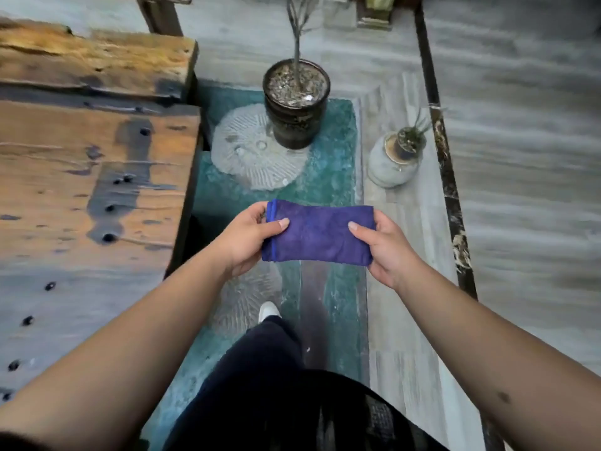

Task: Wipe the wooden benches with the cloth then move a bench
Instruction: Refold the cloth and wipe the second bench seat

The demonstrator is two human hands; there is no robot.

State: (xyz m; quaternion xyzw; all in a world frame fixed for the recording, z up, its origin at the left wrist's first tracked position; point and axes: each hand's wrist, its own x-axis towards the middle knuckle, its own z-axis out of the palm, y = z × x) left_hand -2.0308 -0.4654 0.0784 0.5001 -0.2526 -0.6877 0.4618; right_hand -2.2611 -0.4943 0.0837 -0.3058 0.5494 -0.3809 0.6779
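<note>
Head view, looking down: I hold the folded purple cloth stretched between both hands above the teal floor mat, my left hand pinching one end and my right hand the other, fingers clamped on the fabric. To my left stands the weathered wooden bench, its worktop not touched by the cloth. I judge the wiping has not yet started on this bench; whether others are done cannot be told, and moving a bench is still to come.
</note>
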